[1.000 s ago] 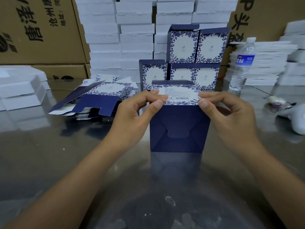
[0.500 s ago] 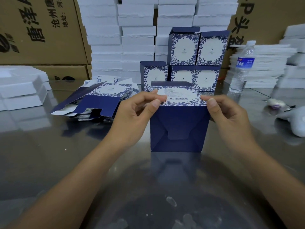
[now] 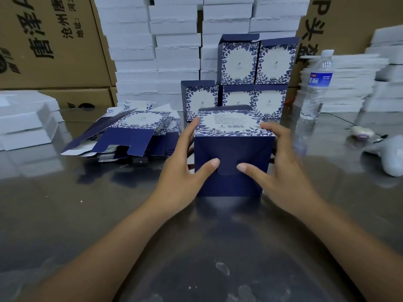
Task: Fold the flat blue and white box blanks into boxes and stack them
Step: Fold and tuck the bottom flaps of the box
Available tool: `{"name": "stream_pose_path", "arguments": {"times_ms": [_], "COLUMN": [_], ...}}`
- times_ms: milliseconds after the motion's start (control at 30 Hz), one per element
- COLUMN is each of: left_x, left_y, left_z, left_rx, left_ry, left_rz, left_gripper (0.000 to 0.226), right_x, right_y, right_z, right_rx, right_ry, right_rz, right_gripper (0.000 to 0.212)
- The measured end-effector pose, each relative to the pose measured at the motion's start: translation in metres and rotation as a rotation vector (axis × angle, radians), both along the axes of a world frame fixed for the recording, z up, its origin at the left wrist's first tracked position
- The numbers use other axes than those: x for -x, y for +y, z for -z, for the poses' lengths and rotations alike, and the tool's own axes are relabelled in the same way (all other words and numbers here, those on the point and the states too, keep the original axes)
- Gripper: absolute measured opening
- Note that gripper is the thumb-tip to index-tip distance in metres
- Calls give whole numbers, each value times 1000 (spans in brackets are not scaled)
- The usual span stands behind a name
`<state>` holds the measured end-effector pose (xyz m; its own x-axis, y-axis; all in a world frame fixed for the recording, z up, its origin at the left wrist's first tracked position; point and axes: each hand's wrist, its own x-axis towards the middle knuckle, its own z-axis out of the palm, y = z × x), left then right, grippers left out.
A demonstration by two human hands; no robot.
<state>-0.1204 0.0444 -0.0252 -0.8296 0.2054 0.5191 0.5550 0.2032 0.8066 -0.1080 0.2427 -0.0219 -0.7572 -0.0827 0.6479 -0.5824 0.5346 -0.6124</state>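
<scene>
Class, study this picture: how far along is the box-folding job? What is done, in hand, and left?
Done: five folded boxes stand stacked at the back, three below, two above. In hand: left hand and right hand grip a sixth box, thumbs pressing its dark closed flaps. Left: stacking it, then folding the pile of flat blanks on the left.

Both hands dropped from the box's top edge to its sides.
</scene>
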Motion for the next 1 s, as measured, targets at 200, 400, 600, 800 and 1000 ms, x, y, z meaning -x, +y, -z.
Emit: {"name": "stream_pose_path", "arguments": {"times_ms": [200,400,600,800,1000], "left_x": [-7,-10,-7,-7,-7], "left_y": [10,13,10,9,9], "left_z": [-4,-5,-6,-4,-4], "left_rx": [-29,-24,-45,-15,1], "left_ry": [113,204,157,178,193], "left_rz": [-112,-153,-114,-166,-201], "left_gripper": [67,64,67,63,62], "right_x": [0,1,-1,-2,0], "right_y": [-7,-7,-7,-8,-7], "right_z": [0,0,-2,-3,-3], "right_rx": [57,124,130,140,134], "right_ry": [136,170,161,185,184], "right_rz": [116,123,103,118,145], "right_gripper": [62,60,60,62,62]}}
